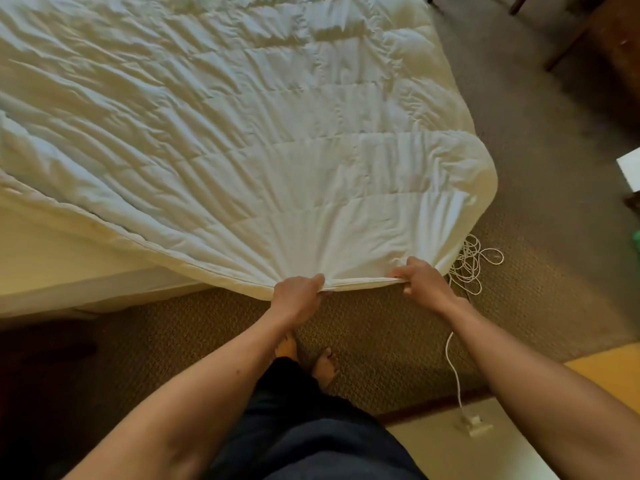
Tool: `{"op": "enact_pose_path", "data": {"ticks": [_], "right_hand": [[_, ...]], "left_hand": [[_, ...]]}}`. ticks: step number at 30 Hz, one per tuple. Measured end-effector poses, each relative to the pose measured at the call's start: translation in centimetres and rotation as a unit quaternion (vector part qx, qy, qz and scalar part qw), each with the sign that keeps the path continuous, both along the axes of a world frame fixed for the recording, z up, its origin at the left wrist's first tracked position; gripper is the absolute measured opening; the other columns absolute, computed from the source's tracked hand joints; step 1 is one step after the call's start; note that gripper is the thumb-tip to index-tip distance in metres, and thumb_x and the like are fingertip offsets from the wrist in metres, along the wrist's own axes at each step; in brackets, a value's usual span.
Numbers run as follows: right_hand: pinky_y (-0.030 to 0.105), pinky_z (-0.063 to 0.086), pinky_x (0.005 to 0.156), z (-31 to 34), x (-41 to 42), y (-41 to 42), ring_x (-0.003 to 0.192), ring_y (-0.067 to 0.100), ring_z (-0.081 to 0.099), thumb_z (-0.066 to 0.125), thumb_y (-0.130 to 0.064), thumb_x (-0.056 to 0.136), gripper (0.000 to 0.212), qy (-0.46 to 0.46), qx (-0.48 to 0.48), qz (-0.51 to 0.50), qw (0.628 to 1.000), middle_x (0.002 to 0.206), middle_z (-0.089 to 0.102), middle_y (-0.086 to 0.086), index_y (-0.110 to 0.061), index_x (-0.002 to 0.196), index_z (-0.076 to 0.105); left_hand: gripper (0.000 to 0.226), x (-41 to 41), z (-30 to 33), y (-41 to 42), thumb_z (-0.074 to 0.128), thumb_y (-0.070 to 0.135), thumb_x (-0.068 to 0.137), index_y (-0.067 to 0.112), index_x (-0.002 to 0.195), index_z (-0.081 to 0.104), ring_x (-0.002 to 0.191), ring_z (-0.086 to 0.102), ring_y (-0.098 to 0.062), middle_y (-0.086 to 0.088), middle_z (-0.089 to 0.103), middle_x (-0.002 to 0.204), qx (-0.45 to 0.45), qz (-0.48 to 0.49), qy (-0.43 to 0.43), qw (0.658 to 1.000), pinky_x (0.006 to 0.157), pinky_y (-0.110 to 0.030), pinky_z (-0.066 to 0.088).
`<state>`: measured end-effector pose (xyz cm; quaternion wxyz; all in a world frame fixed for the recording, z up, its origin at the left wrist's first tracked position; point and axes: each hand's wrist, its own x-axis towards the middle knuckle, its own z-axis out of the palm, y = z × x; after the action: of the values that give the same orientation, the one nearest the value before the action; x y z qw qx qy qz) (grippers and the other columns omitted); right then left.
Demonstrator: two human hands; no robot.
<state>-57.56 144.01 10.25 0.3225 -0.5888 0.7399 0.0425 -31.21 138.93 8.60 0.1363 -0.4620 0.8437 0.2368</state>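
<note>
Head view, hands [298,295] [423,283] grip duvet [263,157] edge

Single view, worn on the head, facing forward and steeply down. Wide-angle, bowing straight lines toward the edges. Looks from standing height, near enough to place the left hand [298,293] and right hand [423,283] close to mid-frame. Takes in the wrinkled white quilted duvet [242,150] across the upper left, the brown woven carpet [363,341] below and right, bare feet [323,367] almost straight underneath, dark trousers [311,438] at the bottom edge.
</note>
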Motion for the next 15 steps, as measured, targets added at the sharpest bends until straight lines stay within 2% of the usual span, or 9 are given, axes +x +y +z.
{"op": "enact_pose_path", "data": {"ticks": [2, 4, 6, 9, 12, 15], "right_hand": [[0.032, 0.044, 0.095, -0.4, 0.2, 0.6, 0.103, 0.025, 0.056, 0.061, -0.001, 0.086, 0.043, 0.009, -0.009, -0.021, 1.0, 0.107, 0.059, 0.003, -0.03, 0.116, 0.071], [0.035, 0.042, 0.101, -1.0, 0.6, 0.9, 0.11, 0.027, 0.054, 0.061, -0.004, 0.088, 0.047, 0.018, 0.017, -0.029, 0.999, 0.114, 0.056, 0.004, -0.034, 0.124, 0.066], [0.04, 0.039, 0.104, -1.3, 1.1, 1.0, 0.119, 0.03, 0.049, 0.056, -0.011, 0.093, 0.048, 0.031, 0.068, -0.007, 0.997, 0.125, 0.05, 0.007, -0.036, 0.134, 0.057], [0.044, 0.041, 0.103, -1.5, 1.1, 1.2, 0.122, 0.031, 0.05, 0.048, -0.025, 0.101, 0.037, 0.016, 0.091, -0.041, 0.995, 0.131, 0.049, 0.011, -0.031, 0.138, 0.051], [0.047, 0.042, 0.105, -1.1, 0.6, 1.4, 0.122, 0.028, 0.051, 0.048, -0.028, 0.101, 0.038, -0.004, 0.083, -0.085, 0.993, 0.134, 0.05, 0.011, -0.023, 0.139, 0.05], [0.041, 0.044, 0.102, -0.7, -1.1, 1.4, 0.122, 0.025, 0.052, 0.05, -0.026, 0.101, 0.038, -0.015, 0.072, -0.128, 0.989, 0.133, 0.054, 0.009, -0.018, 0.137, 0.052]], "left_hand": [[0.017, -0.1, -0.1, 0.1, 0.037, 0.03, 0.102, 0.016, 0.103, 0.046, 0.084, 0.058, -0.03, -0.008, 0.063, 0.095, 0.021, -0.021, -0.008, 1.0, 0.067, -0.039, 0.047], [0.016, 0.1, -0.3, -0.1, 0.037, 0.024, 0.101, 0.014, 0.108, 0.047, 0.089, 0.059, -0.03, -0.009, 0.063, 0.099, 0.053, -0.037, -0.015, 0.998, 0.074, -0.042, 0.051], [0.026, 0.3, -0.5, -0.5, 0.04, 0.026, 0.099, 0.015, 0.121, 0.048, 0.099, 0.059, -0.029, -0.009, 0.062, 0.109, 0.096, -0.034, -0.014, 0.995, 0.084, -0.045, 0.051], [0.04, 0.3, -0.8, -1.4, 0.047, 0.031, 0.099, 0.021, 0.137, 0.043, 0.116, 0.054, -0.028, -0.007, 0.057, 0.126, 0.129, -0.039, -0.026, 0.991, 0.096, -0.047, 0.045], [0.041, -0.2, -0.9, -2.6, 0.048, 0.033, 0.1, 0.02, 0.138, 0.044, 0.121, 0.051, -0.027, -0.007, 0.055, 0.131, 0.143, -0.046, -0.025, 0.988, 0.097, -0.043, 0.044], [0.03, -1.7, -0.4, -4.1, 0.049, 0.028, 0.098, 0.019, 0.126, 0.055, 0.113, 0.056, -0.026, -0.006, 0.06, 0.124, 0.151, -0.052, -0.005, 0.987, 0.091, -0.037, 0.048]]}}
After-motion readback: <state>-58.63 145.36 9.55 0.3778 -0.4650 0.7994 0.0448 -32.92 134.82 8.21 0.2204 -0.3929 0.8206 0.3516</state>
